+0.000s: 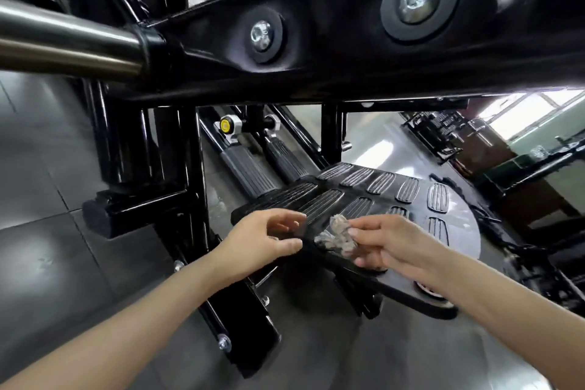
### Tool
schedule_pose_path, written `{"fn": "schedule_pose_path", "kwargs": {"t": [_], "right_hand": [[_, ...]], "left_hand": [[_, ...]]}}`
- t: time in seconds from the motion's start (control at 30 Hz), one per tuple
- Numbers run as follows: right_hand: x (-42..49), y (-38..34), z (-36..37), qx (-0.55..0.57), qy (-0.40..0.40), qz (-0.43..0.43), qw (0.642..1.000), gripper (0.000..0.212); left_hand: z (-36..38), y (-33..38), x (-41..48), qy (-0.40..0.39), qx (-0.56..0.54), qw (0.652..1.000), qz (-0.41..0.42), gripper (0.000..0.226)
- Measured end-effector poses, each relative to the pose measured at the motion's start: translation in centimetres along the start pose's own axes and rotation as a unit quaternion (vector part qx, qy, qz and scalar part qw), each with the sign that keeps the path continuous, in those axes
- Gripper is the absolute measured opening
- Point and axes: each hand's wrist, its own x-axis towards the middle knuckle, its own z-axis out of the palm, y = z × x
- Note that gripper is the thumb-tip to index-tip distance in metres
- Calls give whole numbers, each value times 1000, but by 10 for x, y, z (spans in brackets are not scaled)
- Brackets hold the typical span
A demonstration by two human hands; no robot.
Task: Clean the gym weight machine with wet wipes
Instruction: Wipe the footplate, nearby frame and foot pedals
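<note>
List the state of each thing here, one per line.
Wipe: crumpled, greyed with dirt, pinched by the right hand.
Right hand: holds the wipe over the footplate.
Left hand: fingers curved at the footplate's corner; grip unclear.
Footplate: ribbed, glossy where bare.
Bar: shiny, nothing on the part in view.

Both bare forearms reach forward from the lower corners and converge toward the middle. The left hand (264,241) is turned thumb-down, its fingers (285,222) half-curled above the thumb in a C shape; whether they grip anything cannot be told. The right hand (391,244), close beside it but not touching, lies palm-down with the wrist slightly bent, its fingers (359,232) and thumb pinching a crumpled, soiled wet wipe (336,236) at their tips.
</note>
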Motion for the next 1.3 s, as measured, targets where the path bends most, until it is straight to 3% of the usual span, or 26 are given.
{"fn": "schedule_pose_path", "kwargs": {"t": [0.1, 0.37, 0.5, 0.67, 0.83, 0.97, 1.03, 1.3], "right_hand": [[22, -5, 30, 46, -49, 31, 997, 15], [40, -22, 123, 99, -175, 96, 975, 18], [20, -19, 150, 136, -201, 140, 960, 18], [-28, -29, 156, 188, -208, 194, 940, 20], [-102, -60, 144, 249, -180, 270, 913, 17], [-175, -100, 127, 262, -154, 297, 905, 26], [-208, -123, 114, 264, -154, 305, 902, 18], [-305, -242, 31, 160, -172, 210, 949, 17]], "left_hand": [[-16, 11, -10, 14, -4, 1000, 0, 46], [-54, 7, -50, 143, 197, 968, -64, 48], [-64, 14, -79, 182, 137, 968, -106, 32], [-66, 55, -117, 217, 69, 955, -192, 31], [-59, 125, -151, 197, 67, 940, -271, 24], [-53, 207, -166, 181, 122, 924, -313, 19], [-49, 253, -171, 182, 140, 915, -331, 20], [-33, 437, -174, 179, 166, 907, -344, 16]]}}
